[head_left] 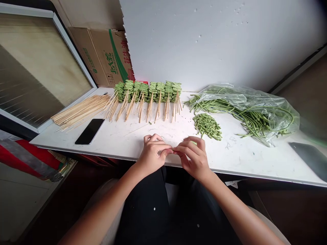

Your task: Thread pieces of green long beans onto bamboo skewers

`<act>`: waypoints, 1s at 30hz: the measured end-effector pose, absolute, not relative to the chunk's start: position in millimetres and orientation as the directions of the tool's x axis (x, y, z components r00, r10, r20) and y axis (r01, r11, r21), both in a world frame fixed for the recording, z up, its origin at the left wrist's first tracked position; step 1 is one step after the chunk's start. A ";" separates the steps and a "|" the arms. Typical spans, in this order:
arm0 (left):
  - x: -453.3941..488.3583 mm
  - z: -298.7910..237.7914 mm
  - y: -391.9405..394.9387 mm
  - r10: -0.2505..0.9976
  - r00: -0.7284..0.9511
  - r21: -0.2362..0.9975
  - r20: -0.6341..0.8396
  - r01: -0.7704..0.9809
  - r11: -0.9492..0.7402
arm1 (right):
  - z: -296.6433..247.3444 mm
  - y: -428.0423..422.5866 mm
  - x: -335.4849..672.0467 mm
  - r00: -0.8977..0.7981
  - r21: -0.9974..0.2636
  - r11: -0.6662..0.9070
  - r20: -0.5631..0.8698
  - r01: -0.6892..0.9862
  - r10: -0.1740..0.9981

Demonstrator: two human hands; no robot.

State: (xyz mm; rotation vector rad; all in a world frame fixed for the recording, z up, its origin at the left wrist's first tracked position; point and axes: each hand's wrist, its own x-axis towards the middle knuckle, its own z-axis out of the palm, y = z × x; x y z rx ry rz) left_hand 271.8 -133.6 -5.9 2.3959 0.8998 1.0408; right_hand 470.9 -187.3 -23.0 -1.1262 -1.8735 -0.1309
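My left hand (152, 153) and my right hand (192, 156) meet at the near edge of the white table (122, 136). Both are closed in a pinch, fingertips touching each other. A bit of green bean piece (194, 143) shows inside my right hand's fingers. What my left fingers pinch is too small to name. A small heap of cut bean pieces (207, 125) lies just beyond my right hand. One loose bamboo skewer (143, 127) lies beyond my left hand. A row of finished bean skewers (149, 97) lines the back of the table.
A pile of bare bamboo skewers (81, 110) and a black phone (90, 131) lie at the left. A clear plastic bag of long green beans (250, 109) fills the right. A dark flat object (310, 158) sits at the far right. A cardboard box (104, 56) stands behind.
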 end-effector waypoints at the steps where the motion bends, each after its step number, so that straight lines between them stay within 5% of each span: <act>1: 271.5 -4.6 -133.7 0.676 0.532 0.563 0.510 0.387 -0.730 | -21.9 -186.9 472.5 -0.181 -0.325 0.582 0.741 0.746 0.647; 5: 273.2 -1.7 -136.7 0.682 0.523 0.653 0.511 0.279 -0.704 | -14.1 -188.6 472.2 -0.154 -0.359 0.570 0.733 0.739 0.662; 17: 273.9 -8.5 -133.3 0.759 0.523 0.866 0.387 0.076 -0.495 | -11.1 -196.5 450.6 0.112 -0.784 0.422 0.521 0.455 0.846; 25: 267.3 -7.5 -122.1 0.807 0.410 0.877 0.426 0.032 -0.479 | -3.9 -176.3 501.0 0.274 -0.781 0.327 0.525 0.532 0.806; 30: 268.4 -10.8 -123.5 0.854 0.434 0.942 0.288 0.032 -0.334 | -19.4 -160.8 526.2 0.164 -0.607 0.191 0.479 0.771 0.863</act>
